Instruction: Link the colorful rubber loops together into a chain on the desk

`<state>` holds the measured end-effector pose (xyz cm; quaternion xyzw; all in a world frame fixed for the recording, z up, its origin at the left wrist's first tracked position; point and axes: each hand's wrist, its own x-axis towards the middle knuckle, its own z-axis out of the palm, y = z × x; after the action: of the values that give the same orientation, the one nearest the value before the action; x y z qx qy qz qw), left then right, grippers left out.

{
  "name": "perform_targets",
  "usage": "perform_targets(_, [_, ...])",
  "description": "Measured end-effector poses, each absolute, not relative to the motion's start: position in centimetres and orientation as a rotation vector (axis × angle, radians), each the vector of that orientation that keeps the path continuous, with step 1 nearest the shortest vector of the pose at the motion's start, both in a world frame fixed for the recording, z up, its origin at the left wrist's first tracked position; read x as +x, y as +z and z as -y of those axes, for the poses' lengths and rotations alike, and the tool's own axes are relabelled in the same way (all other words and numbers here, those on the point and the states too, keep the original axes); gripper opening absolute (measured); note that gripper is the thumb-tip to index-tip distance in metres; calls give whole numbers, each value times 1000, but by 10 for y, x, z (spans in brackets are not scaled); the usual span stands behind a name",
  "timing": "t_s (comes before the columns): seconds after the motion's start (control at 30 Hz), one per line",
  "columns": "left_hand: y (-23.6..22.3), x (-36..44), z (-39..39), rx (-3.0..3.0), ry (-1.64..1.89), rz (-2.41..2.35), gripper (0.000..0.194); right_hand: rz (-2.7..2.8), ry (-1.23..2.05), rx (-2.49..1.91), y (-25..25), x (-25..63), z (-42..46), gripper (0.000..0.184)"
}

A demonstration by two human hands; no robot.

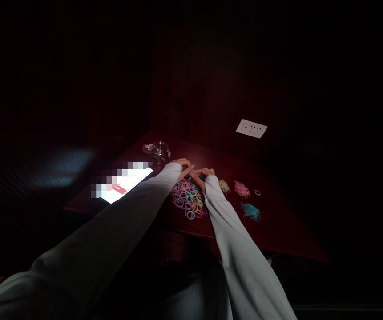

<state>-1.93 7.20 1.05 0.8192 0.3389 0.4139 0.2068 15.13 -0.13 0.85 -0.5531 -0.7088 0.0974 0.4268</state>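
My left hand [184,167] and my right hand [206,174] meet fingertip to fingertip over the far edge of a pile of small coloured hair ties [187,198]. Both have their fingers closed in a pinch. Something small and pinkish shows between them, too small and dim to name. The pile mixes purple, green, yellow, pink and blue rings. Right of my right hand lie a pale yellow heap of hair ties [224,186], a pink heap [242,190] and a blue heap [251,212]. One single hair tie [257,193] rests apart from these.
A lit phone [126,184] lies left of my left forearm on the dark red table [278,231]. Behind it stands a clear jar [160,150] with its lid beside it. A white socket plate [251,128] is on the back wall. Surroundings are very dark.
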Motion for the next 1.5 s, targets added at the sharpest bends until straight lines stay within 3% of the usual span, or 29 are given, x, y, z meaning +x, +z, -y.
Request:
perform_targets(0.23, [15, -20, -68, 2285, 1122, -967, 45, 1750, 210, -1390, 14, 147, 9, 28])
perform_targets(0.47, [18, -26, -67, 2340, 1087, -910, 37, 1754, 234, -1411, 15, 148, 6, 34])
perform_targets(0.97, [22, -28, -70, 2267, 1224, -1058, 36, 1586, 285, -1485, 22, 169, 10, 23])
perform_targets(1.23, [31, -26, -58, 2280, 1174, -1024, 37, 1937, 300, -1512, 25, 179, 27, 16])
perform_targets(1.5, [29, -26, -59, 2272, 1179, -1041, 35, 2012, 330, -1483, 22, 168, 26, 27])
